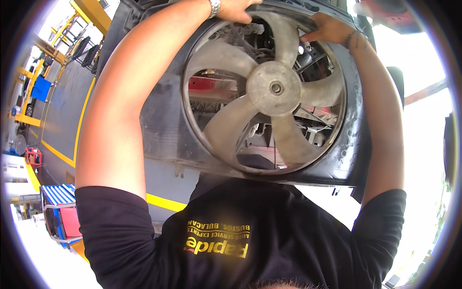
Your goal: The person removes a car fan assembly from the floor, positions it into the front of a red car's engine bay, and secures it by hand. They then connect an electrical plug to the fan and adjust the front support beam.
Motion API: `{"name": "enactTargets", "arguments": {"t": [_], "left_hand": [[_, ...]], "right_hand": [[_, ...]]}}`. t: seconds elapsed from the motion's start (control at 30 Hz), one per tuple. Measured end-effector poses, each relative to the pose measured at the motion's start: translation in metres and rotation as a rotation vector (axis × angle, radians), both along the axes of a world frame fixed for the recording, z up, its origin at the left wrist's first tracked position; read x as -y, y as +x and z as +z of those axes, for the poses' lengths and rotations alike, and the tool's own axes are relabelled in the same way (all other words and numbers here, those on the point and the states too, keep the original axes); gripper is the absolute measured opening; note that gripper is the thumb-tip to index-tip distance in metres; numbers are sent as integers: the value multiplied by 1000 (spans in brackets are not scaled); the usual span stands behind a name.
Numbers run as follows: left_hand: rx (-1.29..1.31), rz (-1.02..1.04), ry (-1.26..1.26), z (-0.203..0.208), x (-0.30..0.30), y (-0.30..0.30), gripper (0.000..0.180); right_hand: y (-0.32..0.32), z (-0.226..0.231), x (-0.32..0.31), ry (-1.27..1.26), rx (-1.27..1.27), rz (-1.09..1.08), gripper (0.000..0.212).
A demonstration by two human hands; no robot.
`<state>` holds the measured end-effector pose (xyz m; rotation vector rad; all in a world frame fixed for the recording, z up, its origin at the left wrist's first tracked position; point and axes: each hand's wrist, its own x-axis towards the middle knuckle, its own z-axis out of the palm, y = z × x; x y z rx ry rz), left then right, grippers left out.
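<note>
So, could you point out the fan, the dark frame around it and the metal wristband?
Fan (264,89): head view, on its hub.
Dark frame (166,118): head view, on its left part.
Metal wristband (215,7): head view, on its links.

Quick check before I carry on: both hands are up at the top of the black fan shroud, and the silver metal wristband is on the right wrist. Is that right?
Not quite. The head view shows the silver metal wristband at the wrist of the left hand, not the right. Both hands are indeed up at the top of the black fan shroud.
</note>
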<state>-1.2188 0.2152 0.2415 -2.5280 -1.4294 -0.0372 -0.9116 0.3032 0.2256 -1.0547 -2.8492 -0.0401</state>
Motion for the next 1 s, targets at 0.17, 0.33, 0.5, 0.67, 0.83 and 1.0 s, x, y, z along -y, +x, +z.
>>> {"name": "enactTargets", "arguments": {"t": [0.17,0.33,0.5,0.67,0.83,1.0], "left_hand": [[13,-1,-93,-5,-5,14,54],[22,-78,-56,-6,-18,19,53],[48,-76,-112,-10,-28,19,54],[75,-85,-135,-15,-26,14,51],[15,-29,-105,-7,-17,16,46],[-17,-32,-50,12,-20,32,42]], "right_hand": [[6,4,2,-158,135,-80,75],[6,12,16,-208,101,-78,65],[10,8,20,-197,-28,-10,50],[5,1,6,-276,127,-72,54],[9,-14,-3,-240,37,-72,56],[25,-11,-6,-224,-154,30,59]]}}
